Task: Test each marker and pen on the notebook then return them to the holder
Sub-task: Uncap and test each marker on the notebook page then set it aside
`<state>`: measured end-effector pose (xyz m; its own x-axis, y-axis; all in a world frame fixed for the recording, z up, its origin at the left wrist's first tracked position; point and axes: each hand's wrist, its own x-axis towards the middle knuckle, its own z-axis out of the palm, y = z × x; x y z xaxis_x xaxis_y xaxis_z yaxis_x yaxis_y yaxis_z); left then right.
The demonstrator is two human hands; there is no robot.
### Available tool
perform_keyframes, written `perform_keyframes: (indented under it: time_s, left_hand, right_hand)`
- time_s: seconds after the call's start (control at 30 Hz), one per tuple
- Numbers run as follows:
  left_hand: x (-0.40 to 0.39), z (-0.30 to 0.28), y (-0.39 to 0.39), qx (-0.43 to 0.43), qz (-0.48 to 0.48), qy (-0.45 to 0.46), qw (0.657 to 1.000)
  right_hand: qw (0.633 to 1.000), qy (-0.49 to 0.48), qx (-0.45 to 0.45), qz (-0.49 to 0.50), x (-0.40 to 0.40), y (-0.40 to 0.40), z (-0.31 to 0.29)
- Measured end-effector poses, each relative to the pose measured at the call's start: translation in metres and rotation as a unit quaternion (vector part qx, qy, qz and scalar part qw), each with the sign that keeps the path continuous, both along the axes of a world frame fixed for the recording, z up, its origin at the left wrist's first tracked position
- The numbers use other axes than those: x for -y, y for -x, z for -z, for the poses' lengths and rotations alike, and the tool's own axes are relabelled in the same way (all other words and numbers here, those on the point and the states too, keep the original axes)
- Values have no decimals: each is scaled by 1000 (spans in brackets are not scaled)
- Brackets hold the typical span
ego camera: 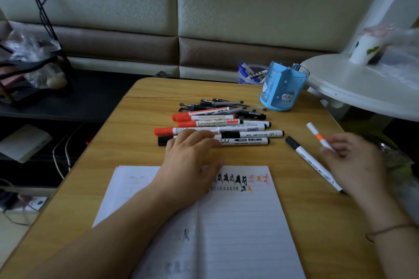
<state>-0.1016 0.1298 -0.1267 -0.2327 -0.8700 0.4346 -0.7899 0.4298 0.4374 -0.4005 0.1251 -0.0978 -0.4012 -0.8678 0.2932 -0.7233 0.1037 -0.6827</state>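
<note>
An open lined notebook [235, 215] lies on the wooden table, with black, pink and orange test marks near its top. Behind it sits a pile of several markers and pens [217, 120], some red-capped, some black-capped. My left hand [190, 156] reaches over the notebook's top edge, its fingers resting on the nearest markers of the pile. My right hand [353, 161] pinches a white marker with an orange band [317, 135], tip pointing up and away. A black-capped white marker [310, 161] lies on the table just left of that hand. The blue holder [283, 87] stands at the back right.
A white round stand [362, 88] overhangs the table's right rear corner, bearing a white cup [362, 48]. A small clear tub with blue pens [250, 73] sits behind the holder. A dark shelf with bags is on the left, beyond the table edge.
</note>
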Motion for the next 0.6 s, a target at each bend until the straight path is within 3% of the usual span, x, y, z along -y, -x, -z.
perform_keyframes:
  time_s: [0.17, 0.47, 0.6]
  left_hand:
    - [-1, 1, 1, -2, -14, -1, 1000]
    - [-2, -2, 2, 19, -37, -21, 999]
    - [-4, -2, 4, 42, -68, -28, 996]
  right_hand:
    - [998, -45, -37, -20, 4, -3, 5]
    - [993, -5, -111, -27, -7, -20, -3]
    - [976, 58, -169, -126, -17, -37, -7]
